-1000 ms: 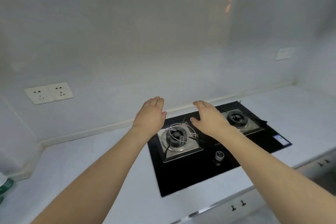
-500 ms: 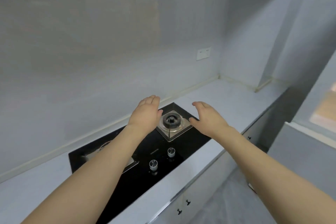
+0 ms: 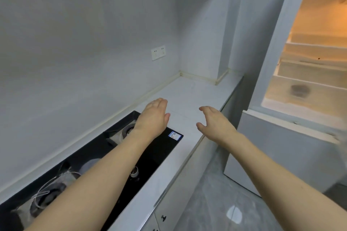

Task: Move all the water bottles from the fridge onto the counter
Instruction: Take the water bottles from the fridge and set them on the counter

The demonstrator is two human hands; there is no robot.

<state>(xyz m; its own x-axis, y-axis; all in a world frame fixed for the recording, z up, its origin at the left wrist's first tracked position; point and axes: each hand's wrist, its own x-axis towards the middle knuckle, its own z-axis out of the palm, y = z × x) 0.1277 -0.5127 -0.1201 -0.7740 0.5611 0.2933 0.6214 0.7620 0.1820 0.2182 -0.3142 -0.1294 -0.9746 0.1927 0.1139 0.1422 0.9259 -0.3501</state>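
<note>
Reaching: both arms stretch forward over the counter (image 3: 197,97), and neither holds anything.
Left hand (image 3: 153,118): palm down, fingers straight and together, hovering above the far corner of the black gas hob (image 3: 154,154); it grips nothing.
Right hand (image 3: 216,124): fingers loosely spread and slightly bent, thumb apart, hanging over the counter's front edge; it grips nothing.
Fridge (image 3: 309,58): stands to the right, just beyond the end of the counter, its door open and its inside lit warm orange. White shelves and a drawer front show.
Water bottles: none can be seen, neither on the visible fridge shelves nor on the stretch of counter in view. Where they are cannot be told; much of the fridge lies outside the frame.
Bottle direction and long axis: cannot be told, since no bottle shows.
Progress: judging by the bare shelves, the job may be largely done, or the bottles sit in a part of the fridge not shown. The frame does not settle it.
Remaining: probably a look deeper into the fridge to check for bottles.
Other things: a wall socket (image 3: 158,52) above the counter's far end; grey floor (image 3: 225,202) below.
</note>
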